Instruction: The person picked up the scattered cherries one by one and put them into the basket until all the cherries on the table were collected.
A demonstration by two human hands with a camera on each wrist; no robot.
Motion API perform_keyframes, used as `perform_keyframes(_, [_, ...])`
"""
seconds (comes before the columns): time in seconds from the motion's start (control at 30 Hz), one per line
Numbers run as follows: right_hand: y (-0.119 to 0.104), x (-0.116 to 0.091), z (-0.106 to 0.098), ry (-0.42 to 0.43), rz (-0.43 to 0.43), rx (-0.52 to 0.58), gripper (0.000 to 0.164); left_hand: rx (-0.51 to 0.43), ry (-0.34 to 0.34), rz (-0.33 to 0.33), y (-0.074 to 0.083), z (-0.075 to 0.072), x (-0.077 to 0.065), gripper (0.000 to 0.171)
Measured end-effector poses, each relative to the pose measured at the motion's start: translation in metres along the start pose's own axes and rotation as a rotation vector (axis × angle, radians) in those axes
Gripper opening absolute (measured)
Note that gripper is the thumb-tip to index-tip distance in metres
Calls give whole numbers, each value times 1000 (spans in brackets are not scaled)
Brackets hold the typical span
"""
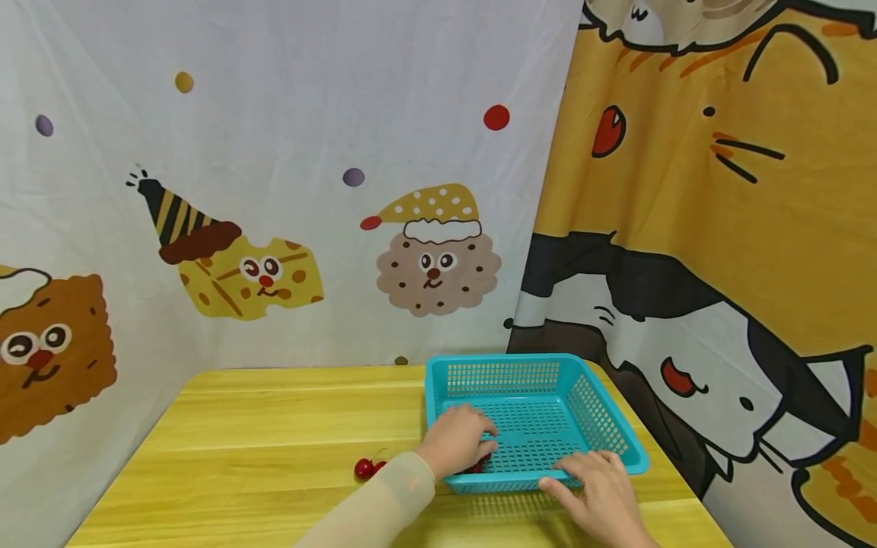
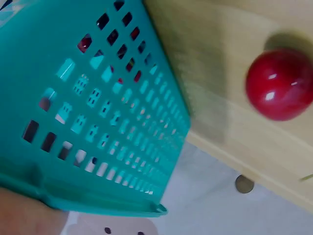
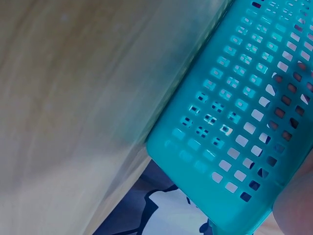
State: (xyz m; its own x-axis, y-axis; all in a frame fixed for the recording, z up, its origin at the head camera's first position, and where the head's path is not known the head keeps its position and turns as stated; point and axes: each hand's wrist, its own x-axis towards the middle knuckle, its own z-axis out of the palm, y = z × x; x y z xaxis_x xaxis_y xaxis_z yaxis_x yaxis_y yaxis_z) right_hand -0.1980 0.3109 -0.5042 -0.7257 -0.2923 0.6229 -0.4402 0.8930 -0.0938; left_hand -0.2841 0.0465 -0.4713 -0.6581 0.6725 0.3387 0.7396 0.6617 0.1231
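A turquoise plastic basket (image 1: 534, 481) stands at the right of the table. Over its left rim reaches my left hand (image 1: 454, 440), its thumb and fingers apart inside the basket. Below that hand, dark red cherries (image 1: 478, 464) lie in the near left corner, partly hidden by it. My right hand (image 1: 597, 485) grips the near rim, fingers over the inside and thumb outside. Left of the basket, loose cherries (image 1: 364, 469) with a thin green stem rest on the table; one cherry (image 2: 279, 84) shows large in the left wrist view, beside the basket's perforated wall (image 2: 98, 117).
The wooden table (image 1: 274, 426) runs back to a white cloth (image 1: 274, 114) printed with cartoon food. At the right hangs a yellow cat-print cloth (image 1: 685, 190), close to the basket's side.
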Motion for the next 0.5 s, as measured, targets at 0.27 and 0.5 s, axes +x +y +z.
perform_keyframes(0.27, [0,-4,2,-14,17,10,20,-172,274,15,-28,-15,-29,14])
perform_keyframes(0.5, [-1,4,-1,40,-50,21,22,-265,245,-137,-70,-32,-89,13])
